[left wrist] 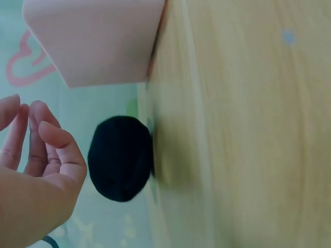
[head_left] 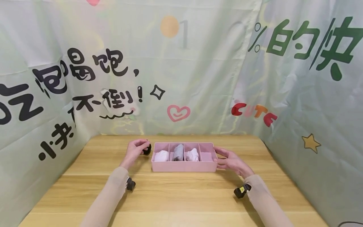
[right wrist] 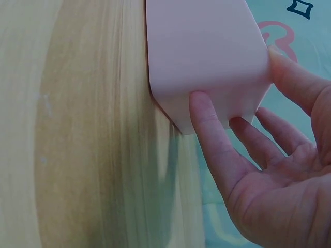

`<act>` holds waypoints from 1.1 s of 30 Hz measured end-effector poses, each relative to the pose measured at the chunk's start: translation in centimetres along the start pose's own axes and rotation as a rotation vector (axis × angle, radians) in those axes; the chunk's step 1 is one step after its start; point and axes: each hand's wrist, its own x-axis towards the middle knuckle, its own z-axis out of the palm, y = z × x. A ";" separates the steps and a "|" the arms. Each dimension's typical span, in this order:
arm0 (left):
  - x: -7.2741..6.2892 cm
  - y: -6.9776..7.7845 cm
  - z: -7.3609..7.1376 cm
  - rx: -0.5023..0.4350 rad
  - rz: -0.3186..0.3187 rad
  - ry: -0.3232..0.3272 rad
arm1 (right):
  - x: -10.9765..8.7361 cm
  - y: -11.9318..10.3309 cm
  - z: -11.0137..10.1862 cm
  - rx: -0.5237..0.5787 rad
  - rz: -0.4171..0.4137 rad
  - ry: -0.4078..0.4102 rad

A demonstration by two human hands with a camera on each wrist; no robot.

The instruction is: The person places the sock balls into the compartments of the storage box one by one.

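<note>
A pink divided box [head_left: 184, 166] stands on the table with four-compartment-like sections in a row. Rolled white cloth [head_left: 161, 155] sits in the leftmost section, a grey roll [head_left: 178, 152] beside it, then another whitish roll [head_left: 192, 154]; the rightmost section shows a bare floor. Left of the box, a black rounded bundle [left wrist: 120, 158] rests on the table. My left hand [head_left: 138, 149] is just above it, fingers loosely bent, with nothing visible between them in the left wrist view. My right hand [right wrist: 279, 170] touches the box's right end with spread fingertips.
The wooden table [head_left: 175, 195] ends at a printed fabric backdrop [head_left: 198, 78] behind and on both sides. Each wrist carries a small black camera, the left one [head_left: 130, 184] and the right one [head_left: 242, 190] close over the table.
</note>
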 end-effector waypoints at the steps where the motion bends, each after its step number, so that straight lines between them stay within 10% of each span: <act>1: 0.0 -0.1 -0.1 0.002 -0.004 -0.002 | 0.0 0.0 0.0 0.003 0.005 0.002; 33: 2.3 -1.8 -2.3 0.028 -0.130 0.072 | 0.0 0.1 -0.2 0.028 0.001 -0.008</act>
